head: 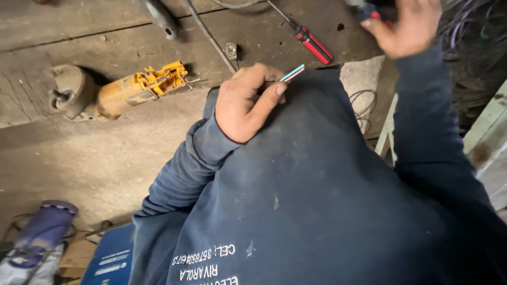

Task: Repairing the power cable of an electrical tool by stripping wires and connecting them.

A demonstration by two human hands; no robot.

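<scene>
Filling most of the lower half, a dark blue sweatshirt [317,200] covers the person's torso and both arms, dusty across the front. Beyond it lies a worn wooden floor [95,158] of wide planks. At about ten o'clock from the centre rests a yellow power tool [119,91], grimy, its round head toward nine o'clock and its broken rear end showing bare parts. At seven o'clock, in the corner, sits a purple-and-grey tool [37,237] beside a blue box [113,258].

The left hand [245,103] sits just above centre, thumb and forefinger pinched on a short flat cable piece [292,73] — blue, white and reddish strands side by side — pointing toward two o'clock. The right hand [409,26] is up at one o'clock, fingers curled around a dark tool with a red part [372,12]; blur hides what sort it is. Between the hands, at twelve o'clock, a red-and-black screwdriver [311,43] lies on the planks.
</scene>
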